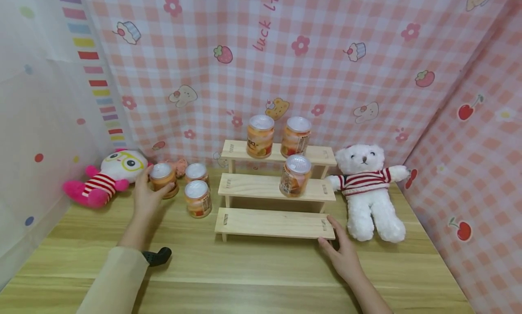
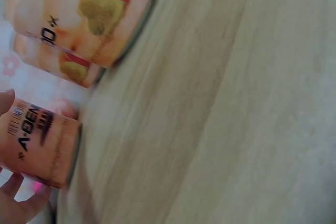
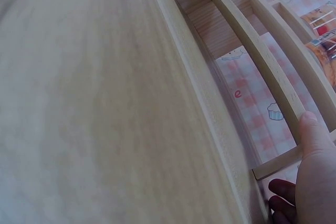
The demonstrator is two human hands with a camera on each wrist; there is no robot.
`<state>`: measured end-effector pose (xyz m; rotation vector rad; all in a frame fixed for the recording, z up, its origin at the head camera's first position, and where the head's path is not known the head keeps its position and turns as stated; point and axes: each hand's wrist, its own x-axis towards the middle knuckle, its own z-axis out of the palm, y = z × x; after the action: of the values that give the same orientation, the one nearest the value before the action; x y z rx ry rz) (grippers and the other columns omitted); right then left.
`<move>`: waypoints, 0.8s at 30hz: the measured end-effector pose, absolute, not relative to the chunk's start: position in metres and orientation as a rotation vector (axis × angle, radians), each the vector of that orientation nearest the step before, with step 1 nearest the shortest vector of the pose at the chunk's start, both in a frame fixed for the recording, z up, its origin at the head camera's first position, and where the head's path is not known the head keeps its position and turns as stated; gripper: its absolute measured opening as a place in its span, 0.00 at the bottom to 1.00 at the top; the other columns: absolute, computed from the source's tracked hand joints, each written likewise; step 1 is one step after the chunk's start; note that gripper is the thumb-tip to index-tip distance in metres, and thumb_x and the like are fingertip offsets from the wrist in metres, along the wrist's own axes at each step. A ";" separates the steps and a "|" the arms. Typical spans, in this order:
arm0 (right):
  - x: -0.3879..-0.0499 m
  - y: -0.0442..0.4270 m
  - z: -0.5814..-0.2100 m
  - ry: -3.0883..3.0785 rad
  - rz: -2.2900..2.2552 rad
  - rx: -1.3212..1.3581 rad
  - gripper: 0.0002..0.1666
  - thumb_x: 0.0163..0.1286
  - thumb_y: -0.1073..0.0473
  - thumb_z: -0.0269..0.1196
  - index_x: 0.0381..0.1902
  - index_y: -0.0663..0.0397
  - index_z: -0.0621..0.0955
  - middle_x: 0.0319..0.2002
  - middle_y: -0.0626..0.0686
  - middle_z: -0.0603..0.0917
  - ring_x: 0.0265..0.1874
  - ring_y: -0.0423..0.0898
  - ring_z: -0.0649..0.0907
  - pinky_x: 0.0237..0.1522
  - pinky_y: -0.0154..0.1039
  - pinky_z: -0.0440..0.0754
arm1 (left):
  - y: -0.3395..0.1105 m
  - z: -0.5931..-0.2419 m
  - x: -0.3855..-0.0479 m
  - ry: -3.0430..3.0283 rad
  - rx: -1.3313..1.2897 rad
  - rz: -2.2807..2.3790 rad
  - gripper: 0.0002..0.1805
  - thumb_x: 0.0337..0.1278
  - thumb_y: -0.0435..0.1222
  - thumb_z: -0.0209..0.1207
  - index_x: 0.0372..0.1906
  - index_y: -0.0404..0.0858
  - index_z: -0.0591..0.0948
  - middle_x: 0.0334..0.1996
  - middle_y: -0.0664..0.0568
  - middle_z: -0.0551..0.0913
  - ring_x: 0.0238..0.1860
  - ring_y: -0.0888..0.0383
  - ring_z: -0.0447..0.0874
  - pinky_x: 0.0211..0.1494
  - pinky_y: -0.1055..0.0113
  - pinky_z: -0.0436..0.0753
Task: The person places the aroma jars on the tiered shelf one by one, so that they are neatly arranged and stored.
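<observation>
On pale wood-grain tabletop (image 1: pixel 228 277), gripping orange-labelled cylindrical can (image 1: pixel 161 176) in left hand (image 1: pixel 147 195), pinching end of pale wooden three-tier shelf (image 1: pixel 253 186) in right hand (image 1: pixel 344 256). Likely picking up for shelving; next, lift clear.

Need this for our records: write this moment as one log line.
left hand: grips can | right hand: grips bottom shelf | upper shelves: three cans | table: two more cans
</observation>
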<state>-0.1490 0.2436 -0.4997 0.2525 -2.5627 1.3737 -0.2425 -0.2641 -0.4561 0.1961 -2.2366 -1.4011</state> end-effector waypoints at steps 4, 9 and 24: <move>-0.150 0.245 -0.500 -2.564 1.386 0.255 0.39 0.67 0.55 0.64 0.72 0.51 0.61 0.68 0.64 0.64 0.66 0.58 0.62 0.64 0.60 0.58 | -0.264 -0.462 -0.246 -2.193 0.200 -1.445 0.44 0.48 0.27 0.69 0.70 0.30 0.60 0.67 0.33 0.60 0.66 0.40 0.58 0.69 0.51 0.57; -0.151 0.245 -0.501 -2.565 1.395 0.257 0.40 0.67 0.54 0.64 0.72 0.52 0.61 0.68 0.64 0.64 0.66 0.58 0.62 0.64 0.60 0.57 | -0.265 -0.471 -0.252 -2.169 0.198 -1.439 0.44 0.47 0.24 0.68 0.70 0.31 0.60 0.67 0.36 0.61 0.64 0.44 0.61 0.65 0.53 0.66; -0.151 0.245 -0.500 -2.559 1.398 0.270 0.40 0.67 0.55 0.64 0.72 0.53 0.61 0.68 0.63 0.64 0.67 0.59 0.61 0.65 0.61 0.57 | -0.260 -0.466 -0.244 -2.080 0.243 -1.594 0.43 0.48 0.22 0.67 0.70 0.34 0.62 0.62 0.38 0.66 0.55 0.42 0.72 0.42 0.81 0.74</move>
<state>-0.1511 0.2446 -0.5003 0.2699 -2.5587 1.3977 -0.2437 -0.2600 -0.4655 0.2425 -2.0805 -1.5941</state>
